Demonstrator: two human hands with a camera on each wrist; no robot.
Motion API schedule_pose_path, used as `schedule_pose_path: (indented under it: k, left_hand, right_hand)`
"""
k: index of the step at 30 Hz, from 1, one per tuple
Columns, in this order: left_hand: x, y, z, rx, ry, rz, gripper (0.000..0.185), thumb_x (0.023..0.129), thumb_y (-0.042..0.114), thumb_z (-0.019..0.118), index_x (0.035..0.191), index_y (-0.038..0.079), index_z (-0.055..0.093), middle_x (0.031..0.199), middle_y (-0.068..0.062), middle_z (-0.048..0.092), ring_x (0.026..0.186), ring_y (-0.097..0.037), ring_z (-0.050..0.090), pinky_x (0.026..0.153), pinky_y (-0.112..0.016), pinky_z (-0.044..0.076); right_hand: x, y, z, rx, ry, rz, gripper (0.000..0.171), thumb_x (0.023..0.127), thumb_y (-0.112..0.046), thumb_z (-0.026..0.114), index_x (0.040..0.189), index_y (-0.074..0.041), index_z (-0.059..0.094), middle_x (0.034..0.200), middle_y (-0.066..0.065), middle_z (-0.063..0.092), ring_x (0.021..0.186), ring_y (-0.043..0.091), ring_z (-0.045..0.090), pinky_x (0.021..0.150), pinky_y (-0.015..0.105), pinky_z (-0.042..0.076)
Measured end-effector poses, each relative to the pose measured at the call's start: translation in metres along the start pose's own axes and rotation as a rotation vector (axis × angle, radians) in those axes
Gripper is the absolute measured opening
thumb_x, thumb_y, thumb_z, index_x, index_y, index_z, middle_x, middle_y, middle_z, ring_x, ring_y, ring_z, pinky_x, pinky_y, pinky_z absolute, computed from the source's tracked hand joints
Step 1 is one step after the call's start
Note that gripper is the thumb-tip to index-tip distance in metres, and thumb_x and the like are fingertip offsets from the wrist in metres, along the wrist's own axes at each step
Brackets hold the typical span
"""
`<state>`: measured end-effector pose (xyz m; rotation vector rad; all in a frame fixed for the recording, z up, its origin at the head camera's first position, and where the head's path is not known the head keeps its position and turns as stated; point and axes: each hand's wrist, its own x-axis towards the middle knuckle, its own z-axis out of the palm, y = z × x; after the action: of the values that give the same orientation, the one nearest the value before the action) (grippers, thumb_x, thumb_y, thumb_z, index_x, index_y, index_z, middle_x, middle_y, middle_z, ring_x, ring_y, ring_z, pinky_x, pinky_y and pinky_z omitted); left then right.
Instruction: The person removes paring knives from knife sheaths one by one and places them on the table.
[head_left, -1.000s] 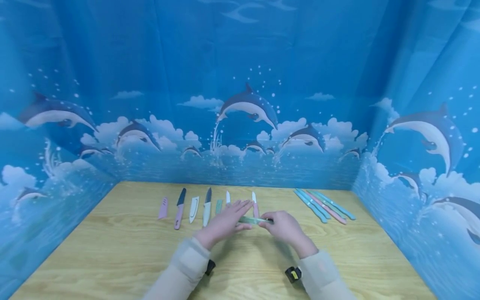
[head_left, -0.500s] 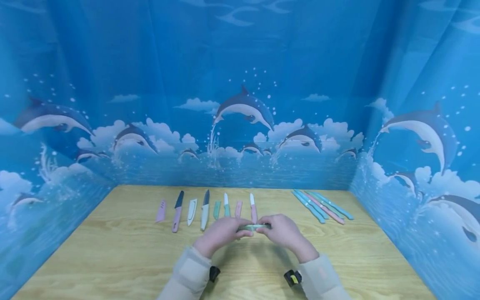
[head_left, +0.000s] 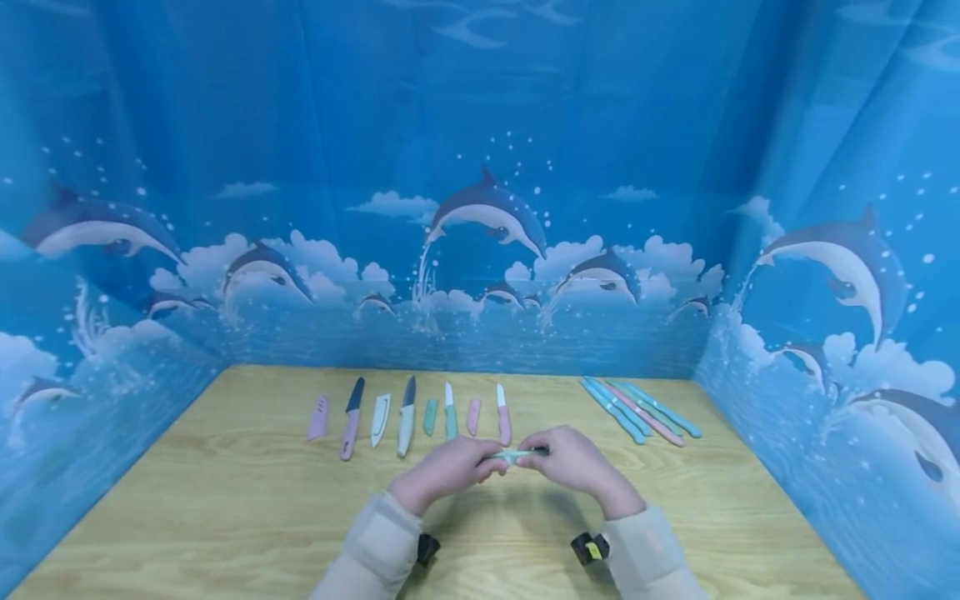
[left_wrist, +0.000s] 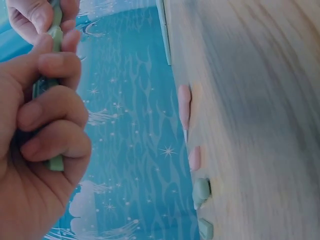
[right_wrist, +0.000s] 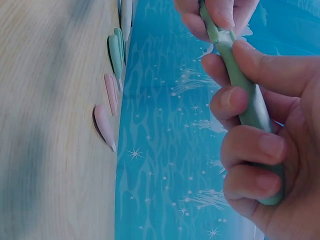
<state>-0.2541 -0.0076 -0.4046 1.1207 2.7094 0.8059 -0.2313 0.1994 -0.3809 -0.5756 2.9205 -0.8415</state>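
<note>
over wood, left hand and right hand (curled) grip a green tool.

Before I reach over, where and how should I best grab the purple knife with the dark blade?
Probably by the handle, from the near side, with your left hand once it's free: the purple knife lies handle toward you, dark blade pointing away.

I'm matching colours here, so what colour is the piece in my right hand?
The piece is green, shown best in the right wrist view.
</note>
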Motion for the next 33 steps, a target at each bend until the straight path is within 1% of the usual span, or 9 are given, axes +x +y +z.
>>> schedule_pose_path:
  k: [3, 8, 11, 17, 22, 27, 33]
  left_hand:
    - [-0.0014, -0.0001, 0.0002, -0.011, -0.009, 0.005, 0.030, 0.098, 0.033, 0.053, 0.119, 0.015, 0.065, 0.098, 0.001, 0.072, 0.069, 0.001, 0.057, 0.071, -0.020, 0.051]
    - [-0.0027, -0.0021, -0.0018, -0.021, -0.009, -0.002, 0.031, 0.099, 0.033, 0.053, 0.120, 0.014, 0.065, 0.099, 0.000, 0.072, 0.072, -0.001, 0.059, 0.073, -0.022, 0.052]
    - [-0.0033, -0.0028, -0.0018, -0.015, -0.004, -0.002, 0.030, 0.099, 0.032, 0.053, 0.120, 0.014, 0.065, 0.098, 0.000, 0.072, 0.070, 0.000, 0.057, 0.071, -0.022, 0.051]
    - [-0.0019, -0.0020, -0.0017, -0.020, -0.003, 0.004, 0.027, 0.100, 0.030, 0.052, 0.115, 0.013, 0.066, 0.095, -0.003, 0.072, 0.060, 0.000, 0.050, 0.065, -0.019, 0.048]
    - [-0.0008, -0.0014, -0.0016, -0.018, -0.014, -0.002, 0.029, 0.099, 0.031, 0.052, 0.117, 0.012, 0.065, 0.092, -0.004, 0.071, 0.056, -0.002, 0.046, 0.062, -0.019, 0.047]
    - [0.0002, -0.0016, -0.0016, -0.017, -0.030, -0.020, 0.030, 0.099, 0.033, 0.051, 0.118, 0.013, 0.065, 0.090, -0.002, 0.070, 0.053, -0.003, 0.042, 0.058, -0.019, 0.045]
    - [0.0000, -0.0018, 0.0001, -0.026, -0.028, -0.031, 0.030, 0.099, 0.034, 0.052, 0.117, 0.013, 0.066, 0.088, -0.002, 0.069, 0.051, -0.004, 0.039, 0.055, -0.019, 0.044]
  right_hand:
    - [-0.0009, -0.0006, -0.0005, 0.009, -0.008, 0.003, 0.022, 0.090, -0.032, 0.068, 0.103, -0.016, 0.074, 0.104, 0.002, 0.073, 0.102, 0.025, 0.066, 0.088, 0.047, 0.052]
    - [0.0005, -0.0029, -0.0024, 0.014, -0.013, -0.004, 0.022, 0.090, -0.033, 0.068, 0.103, -0.016, 0.074, 0.103, 0.001, 0.073, 0.100, 0.024, 0.067, 0.086, 0.047, 0.052]
    - [0.0007, -0.0034, -0.0030, 0.014, -0.018, 0.004, 0.020, 0.090, -0.032, 0.068, 0.102, -0.017, 0.074, 0.102, 0.000, 0.073, 0.098, 0.022, 0.067, 0.084, 0.045, 0.053]
    - [0.0007, -0.0022, -0.0039, -0.003, -0.017, 0.032, 0.017, 0.090, -0.033, 0.068, 0.100, -0.021, 0.074, 0.102, -0.002, 0.073, 0.097, 0.020, 0.067, 0.084, 0.044, 0.053]
    - [0.0007, -0.0016, -0.0049, 0.003, -0.019, 0.028, 0.015, 0.090, -0.033, 0.068, 0.098, -0.022, 0.074, 0.100, -0.003, 0.073, 0.095, 0.018, 0.067, 0.083, 0.044, 0.053]
    - [0.0008, 0.0003, -0.0050, 0.007, -0.020, 0.018, 0.014, 0.090, -0.032, 0.068, 0.097, -0.022, 0.074, 0.099, -0.003, 0.073, 0.094, 0.017, 0.067, 0.081, 0.043, 0.053]
    - [0.0008, 0.0027, -0.0033, 0.010, -0.021, 0.016, 0.013, 0.090, -0.030, 0.069, 0.096, -0.021, 0.074, 0.097, -0.003, 0.073, 0.090, 0.015, 0.066, 0.079, 0.041, 0.053]
